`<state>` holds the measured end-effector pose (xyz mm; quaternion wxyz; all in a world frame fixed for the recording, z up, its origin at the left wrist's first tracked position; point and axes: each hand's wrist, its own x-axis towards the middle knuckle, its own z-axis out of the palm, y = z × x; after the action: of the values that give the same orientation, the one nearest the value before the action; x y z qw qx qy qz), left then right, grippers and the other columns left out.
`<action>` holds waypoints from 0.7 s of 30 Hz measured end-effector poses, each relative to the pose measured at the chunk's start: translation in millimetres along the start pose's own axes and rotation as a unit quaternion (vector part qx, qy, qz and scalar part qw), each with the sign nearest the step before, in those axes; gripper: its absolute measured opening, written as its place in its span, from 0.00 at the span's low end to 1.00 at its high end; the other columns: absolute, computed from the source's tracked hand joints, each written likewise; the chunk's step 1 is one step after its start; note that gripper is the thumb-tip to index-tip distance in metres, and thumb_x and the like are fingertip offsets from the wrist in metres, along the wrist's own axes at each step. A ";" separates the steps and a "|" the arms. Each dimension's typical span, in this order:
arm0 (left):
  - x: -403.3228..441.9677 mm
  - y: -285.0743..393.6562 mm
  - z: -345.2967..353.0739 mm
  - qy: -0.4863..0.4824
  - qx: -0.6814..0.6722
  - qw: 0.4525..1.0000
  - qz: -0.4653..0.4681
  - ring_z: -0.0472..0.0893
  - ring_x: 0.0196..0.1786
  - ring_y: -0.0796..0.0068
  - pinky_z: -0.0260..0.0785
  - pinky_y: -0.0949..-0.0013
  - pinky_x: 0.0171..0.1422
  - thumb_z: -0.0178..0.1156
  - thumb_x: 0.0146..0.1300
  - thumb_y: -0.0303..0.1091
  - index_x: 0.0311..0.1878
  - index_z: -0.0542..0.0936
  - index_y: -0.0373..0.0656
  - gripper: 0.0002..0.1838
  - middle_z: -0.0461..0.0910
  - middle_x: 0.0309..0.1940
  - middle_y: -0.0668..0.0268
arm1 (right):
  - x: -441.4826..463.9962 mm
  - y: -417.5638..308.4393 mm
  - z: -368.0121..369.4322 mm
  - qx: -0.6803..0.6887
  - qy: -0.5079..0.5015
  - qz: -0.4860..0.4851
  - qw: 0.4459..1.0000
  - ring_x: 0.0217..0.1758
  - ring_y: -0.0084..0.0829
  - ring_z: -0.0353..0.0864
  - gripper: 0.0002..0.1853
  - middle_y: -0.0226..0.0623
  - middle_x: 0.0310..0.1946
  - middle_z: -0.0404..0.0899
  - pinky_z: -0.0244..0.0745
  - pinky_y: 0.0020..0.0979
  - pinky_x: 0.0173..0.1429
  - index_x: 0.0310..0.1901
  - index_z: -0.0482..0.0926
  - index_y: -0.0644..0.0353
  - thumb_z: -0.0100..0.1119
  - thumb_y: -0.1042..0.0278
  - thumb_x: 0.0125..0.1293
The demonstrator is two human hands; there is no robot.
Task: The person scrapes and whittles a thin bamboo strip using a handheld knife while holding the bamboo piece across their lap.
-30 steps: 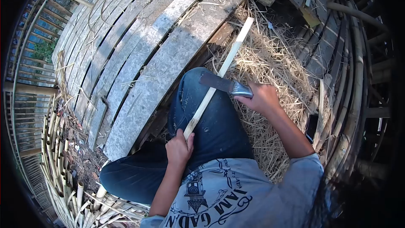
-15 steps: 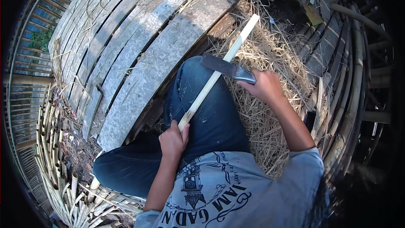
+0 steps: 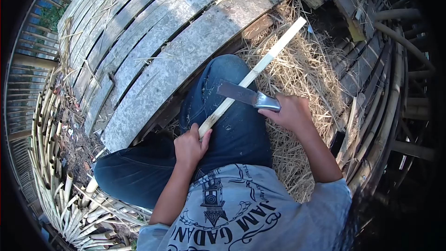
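Note:
A pale, flat strip of bamboo or wood (image 3: 274, 52) slants across the raised knee in blue jeans (image 3: 227, 67), its far end over the straw. My left hand (image 3: 191, 145) is closed round the strip's near, darker-marked end. A wide-bladed knife (image 3: 237, 94) with a shiny metal collar lies across the strip above the thigh. Its handle is in my right hand (image 3: 290, 111), fingers wrapped round it and mostly covering it.
Weathered planks (image 3: 169, 67) form a slatted platform ahead and to the left. Loose straw and shavings (image 3: 297, 153) cover the ground at the right. Thin bamboo canes (image 3: 46, 135) are bundled at the lower left. Bamboo poles (image 3: 388, 116) stand along the right side.
The strip's far end has swung to the right. The blade has shifted a little along the strip towards my left hand. The camera view has also moved.

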<state>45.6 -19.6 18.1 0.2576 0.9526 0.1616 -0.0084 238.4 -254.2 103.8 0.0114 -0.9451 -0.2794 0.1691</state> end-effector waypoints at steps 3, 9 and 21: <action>4.0 11.2 -2.4 -0.026 -0.006 1.000 -0.015 0.81 0.22 0.49 0.72 0.52 0.26 0.58 0.68 0.54 0.31 0.72 0.41 0.23 0.79 0.17 0.53 | 12.2 16.8 10.4 0.052 0.053 0.063 0.995 0.24 0.39 0.85 0.32 0.40 0.19 0.83 0.80 0.39 0.31 0.30 0.83 0.58 0.62 0.28 0.57; -0.3 4.1 -3.2 -0.021 0.004 1.000 -0.015 0.82 0.22 0.49 0.73 0.51 0.27 0.57 0.68 0.55 0.32 0.74 0.41 0.23 0.79 0.18 0.52 | 18.0 27.1 8.1 0.008 0.040 -0.018 0.999 0.22 0.41 0.85 0.34 0.43 0.17 0.81 0.80 0.41 0.30 0.31 0.83 0.60 0.61 0.28 0.58; -0.5 -3.6 -2.2 -0.016 -0.010 0.999 -0.027 0.81 0.22 0.46 0.73 0.50 0.28 0.58 0.68 0.54 0.31 0.73 0.40 0.24 0.78 0.17 0.50 | 21.0 16.0 23.6 0.025 0.096 -0.038 0.994 0.21 0.40 0.84 0.34 0.41 0.18 0.82 0.79 0.39 0.29 0.30 0.82 0.57 0.63 0.26 0.54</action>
<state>43.9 -15.8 18.3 0.2693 0.9451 0.1830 -0.0292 255.6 -258.1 73.1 0.0684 -0.9451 -0.3082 0.0839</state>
